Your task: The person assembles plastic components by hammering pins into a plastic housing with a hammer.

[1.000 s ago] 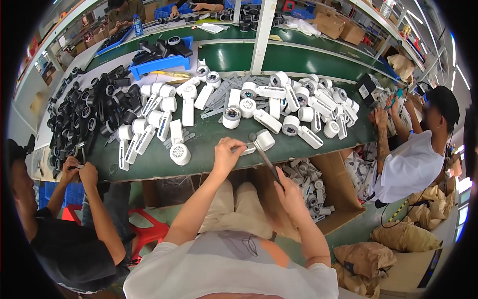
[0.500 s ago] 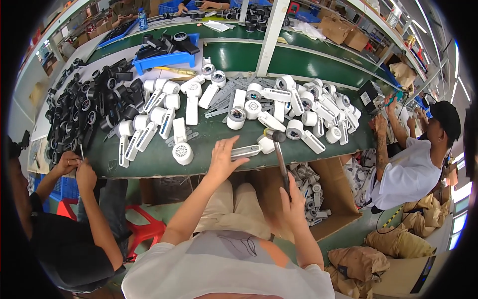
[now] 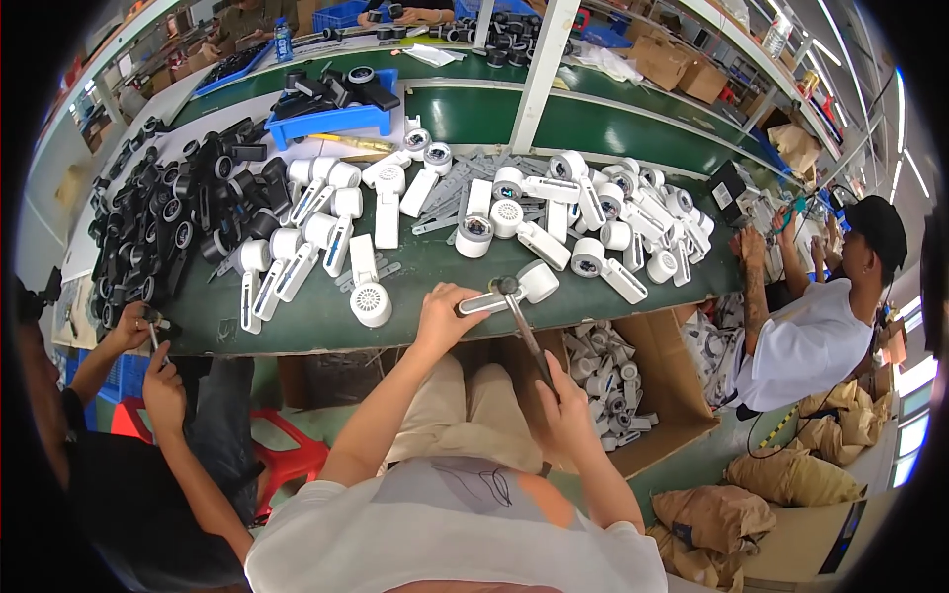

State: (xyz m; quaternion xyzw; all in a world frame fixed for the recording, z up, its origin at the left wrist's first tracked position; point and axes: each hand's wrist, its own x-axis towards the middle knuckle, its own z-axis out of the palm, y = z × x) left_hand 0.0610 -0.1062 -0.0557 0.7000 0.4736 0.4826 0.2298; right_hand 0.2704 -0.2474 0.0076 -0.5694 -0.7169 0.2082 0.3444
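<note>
My left hand (image 3: pixel 444 318) is closed on the handle end of a white handheld fan (image 3: pixel 539 282) at the table's front edge, its round head pointing right. In my right hand (image 3: pixel 566 403) is a hammer (image 3: pixel 529 341), its dark head over the fan's handle near the round head. Whether hammer and fan touch, I cannot tell. Left of my left hand lies another white handheld fan (image 3: pixel 371 304), face up. Beyond my hands are several more white fans (image 3: pixel 474 235) and flat grey strips (image 3: pixel 440 211).
A heap of black fans (image 3: pixel 168 212) covers the table's left side, by a blue tray (image 3: pixel 331 124). An open cardboard box (image 3: pixel 672 381) of white parts stands below the edge at right. A co-worker in black (image 3: pixel 148 474) sits left, another in white (image 3: pixel 811 336) right.
My left hand has closed on the fan's handle end. The hammer head has moved left and slightly down, from beside the fan's round head to over its handle.
</note>
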